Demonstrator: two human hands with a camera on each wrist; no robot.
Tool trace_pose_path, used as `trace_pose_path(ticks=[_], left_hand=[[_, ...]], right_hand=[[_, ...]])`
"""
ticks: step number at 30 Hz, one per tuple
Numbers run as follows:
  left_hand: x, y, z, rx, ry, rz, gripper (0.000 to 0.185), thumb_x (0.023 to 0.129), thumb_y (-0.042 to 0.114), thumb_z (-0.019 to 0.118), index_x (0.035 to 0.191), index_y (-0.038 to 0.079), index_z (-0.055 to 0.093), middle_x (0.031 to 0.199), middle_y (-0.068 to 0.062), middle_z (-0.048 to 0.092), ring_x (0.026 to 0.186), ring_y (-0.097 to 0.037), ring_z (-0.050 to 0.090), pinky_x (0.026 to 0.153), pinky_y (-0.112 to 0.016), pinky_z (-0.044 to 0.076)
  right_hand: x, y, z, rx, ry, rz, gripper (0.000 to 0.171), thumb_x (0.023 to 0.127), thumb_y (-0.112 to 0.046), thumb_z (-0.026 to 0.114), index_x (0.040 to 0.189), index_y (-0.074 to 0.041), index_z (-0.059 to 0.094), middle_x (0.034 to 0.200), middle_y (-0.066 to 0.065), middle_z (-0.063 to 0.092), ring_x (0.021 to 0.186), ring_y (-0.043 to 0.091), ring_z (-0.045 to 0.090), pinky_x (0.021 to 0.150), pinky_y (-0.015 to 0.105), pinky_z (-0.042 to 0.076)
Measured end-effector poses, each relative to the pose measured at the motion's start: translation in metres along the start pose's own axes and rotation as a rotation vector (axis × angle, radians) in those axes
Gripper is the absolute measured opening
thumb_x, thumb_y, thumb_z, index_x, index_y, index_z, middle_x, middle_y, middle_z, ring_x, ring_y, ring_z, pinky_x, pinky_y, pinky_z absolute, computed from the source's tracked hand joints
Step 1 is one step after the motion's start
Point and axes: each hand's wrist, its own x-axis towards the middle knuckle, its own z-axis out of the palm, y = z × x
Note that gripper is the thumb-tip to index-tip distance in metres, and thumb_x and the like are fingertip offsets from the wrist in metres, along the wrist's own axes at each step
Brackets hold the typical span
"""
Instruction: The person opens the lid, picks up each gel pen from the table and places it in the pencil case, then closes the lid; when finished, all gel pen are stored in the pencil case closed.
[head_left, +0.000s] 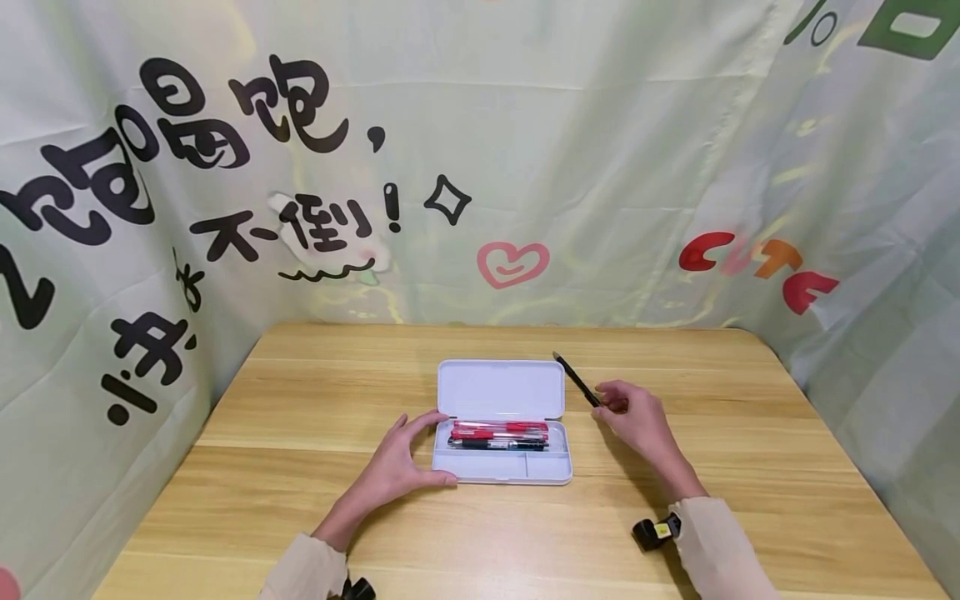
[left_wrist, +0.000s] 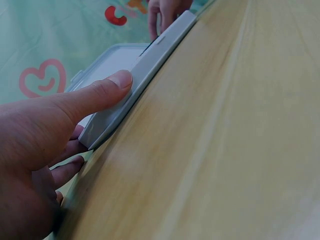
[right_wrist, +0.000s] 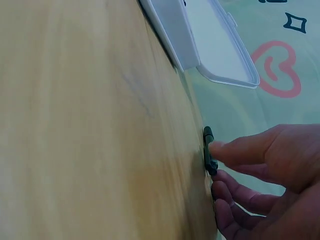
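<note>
An open white pencil case (head_left: pixel 501 467) lies on the wooden table (head_left: pixel 300 500), its lid (head_left: pixel 501 388) folded back flat on the far side. Inside the tray, red pens (head_left: pixel 498 429) lie along the far wall and a black pen (head_left: pixel 498 444) lies just in front of them, all parallel to the case's long edge.

The left hand (head_left: pixel 401 458) rests on the table at the case's left end, forearm running in from the near edge. Its thumb (left_wrist: pixel 107 92) is stretched along the case's near wall and the fingers reach to the far left corner, so the hand brackets that end with nearly straight, spread fingers pressing rather than curling around it.

The right hand (head_left: pixel 637 417) sits just to the right of the case, level with the hinge, palm down, wrist bent inward. Thumb and fingertips (right_wrist: pixel 225 150) pinch the near end of a second black pen (head_left: pixel 576 379), which slants away toward the lid's far right corner and lies low on the table beside the lid, apart from it.
</note>
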Motion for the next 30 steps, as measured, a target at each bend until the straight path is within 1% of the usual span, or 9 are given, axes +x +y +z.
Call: trace_pose_path(ticks=[4,7,12,17,21,26,30], left_hand=[[0.001,0.000,0.000,0.015,-0.003,0.015,0.095,0.062,0.049,0.097,0.143,0.016,0.058,0.148,-0.008,0.057,0.143,-0.040,0.042,0.123,-0.065,0.013],[0.001,0.000,0.000,0.024,-0.004,0.020,0.095,0.063,0.049,0.097,0.143,0.016,0.058,0.148,-0.009,0.057,0.142,-0.039,0.043,0.123,-0.064,0.013],[0.001,0.000,0.000,0.018,-0.004,0.010,0.095,0.062,0.049,0.097,0.143,0.017,0.058,0.149,-0.009,0.057,0.143,-0.041,0.041,0.123,-0.065,0.012],[0.001,-0.002,0.001,0.009,-0.003,0.000,0.096,0.062,0.051,0.097,0.144,0.019,0.058,0.149,-0.008,0.056,0.145,-0.043,0.039,0.122,-0.066,0.013],[0.000,-0.003,0.002,0.005,-0.002,-0.002,0.096,0.062,0.051,0.097,0.144,0.019,0.058,0.149,-0.008,0.056,0.145,-0.043,0.038,0.122,-0.067,0.013],[0.000,-0.003,0.002,0.005,-0.002,0.000,0.095,0.062,0.051,0.097,0.143,0.018,0.058,0.149,-0.009,0.056,0.144,-0.043,0.039,0.122,-0.066,0.013],[0.000,-0.002,0.001,0.011,-0.001,-0.003,0.095,0.062,0.051,0.097,0.143,0.018,0.058,0.149,-0.009,0.056,0.144,-0.046,0.037,0.121,-0.068,0.014]], right_hand=[[0.001,-0.002,0.003,-0.051,0.019,-0.027,0.025,0.087,0.001,0.078,0.111,0.004,0.073,0.090,0.012,0.073,0.082,0.027,0.069,0.075,0.042,0.057],[0.001,-0.005,0.003,-0.074,0.029,-0.028,0.021,0.087,0.002,0.077,0.108,0.004,0.074,0.089,0.010,0.073,0.080,0.025,0.069,0.075,0.043,0.057],[0.000,-0.007,0.003,-0.087,0.032,-0.025,0.017,0.087,0.003,0.075,0.104,0.004,0.075,0.086,0.010,0.073,0.078,0.024,0.069,0.072,0.040,0.057],[-0.001,-0.007,0.003,-0.095,0.035,-0.025,0.015,0.085,0.004,0.073,0.100,0.004,0.076,0.082,0.008,0.073,0.075,0.020,0.067,0.070,0.037,0.056],[-0.002,-0.006,0.002,-0.087,0.039,-0.017,0.015,0.085,0.004,0.072,0.099,0.004,0.077,0.084,0.009,0.074,0.075,0.021,0.068,0.068,0.035,0.056],[-0.003,-0.003,-0.003,-0.046,0.039,0.008,0.015,0.089,0.000,0.074,0.103,0.003,0.078,0.090,0.013,0.076,0.078,0.022,0.069,0.063,0.027,0.054],[-0.002,-0.004,-0.009,0.000,0.060,0.027,0.017,0.092,-0.002,0.073,0.108,0.004,0.077,0.094,0.016,0.076,0.079,0.022,0.069,0.061,0.023,0.054]])
